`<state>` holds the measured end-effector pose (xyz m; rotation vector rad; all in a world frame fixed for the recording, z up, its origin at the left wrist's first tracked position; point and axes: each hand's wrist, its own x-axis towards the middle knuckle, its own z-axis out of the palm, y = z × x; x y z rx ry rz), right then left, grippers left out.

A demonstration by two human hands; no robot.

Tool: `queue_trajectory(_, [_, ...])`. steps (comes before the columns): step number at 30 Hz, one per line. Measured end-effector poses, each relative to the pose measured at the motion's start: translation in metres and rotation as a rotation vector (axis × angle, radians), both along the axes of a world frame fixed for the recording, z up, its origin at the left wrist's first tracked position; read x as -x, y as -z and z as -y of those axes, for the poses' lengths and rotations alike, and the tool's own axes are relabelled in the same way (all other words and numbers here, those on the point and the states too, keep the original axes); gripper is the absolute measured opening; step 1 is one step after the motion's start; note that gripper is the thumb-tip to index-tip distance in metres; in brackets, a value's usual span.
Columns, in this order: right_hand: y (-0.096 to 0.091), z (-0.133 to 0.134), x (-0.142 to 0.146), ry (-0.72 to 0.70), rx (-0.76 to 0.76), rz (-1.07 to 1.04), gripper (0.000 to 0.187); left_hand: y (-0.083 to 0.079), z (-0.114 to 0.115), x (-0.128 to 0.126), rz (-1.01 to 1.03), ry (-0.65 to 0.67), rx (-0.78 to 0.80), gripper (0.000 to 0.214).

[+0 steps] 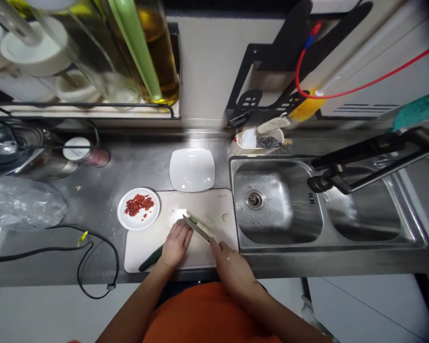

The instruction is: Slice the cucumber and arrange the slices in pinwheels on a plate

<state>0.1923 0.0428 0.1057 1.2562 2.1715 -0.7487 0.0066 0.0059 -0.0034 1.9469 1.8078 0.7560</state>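
Observation:
A dark green cucumber (152, 259) lies slantwise on the white cutting board (214, 205), its middle covered by my left hand (178, 243). The fingers of that hand are closed over it near the cut end. My right hand (232, 267) grips a knife (197, 228), whose blade points up and left and meets the cucumber just beyond my left fingertips. One pale green cut piece (225, 217) lies apart at the board's right side. A white plate of chopped red pieces (139, 206) overlaps the board's upper left corner. Behind the board sits a square white plate (192, 169).
To the right is a double steel sink (279, 228) with a black faucet (336, 176) over it. A caddy (259, 143) with scrubbers stands behind. At left are a plastic bag (25, 202), a black cable (103, 233) and a lidded jar (87, 152); a rack of bottles hangs above.

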Motion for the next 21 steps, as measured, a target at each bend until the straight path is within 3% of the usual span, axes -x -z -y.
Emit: queue_trajectory(21, [-0.0064,-0.0045,0.0050,-0.005,0.025,0.026,0.049,0.0001,-0.0020,0.0004,-0.017,0.017,-0.063,0.021])
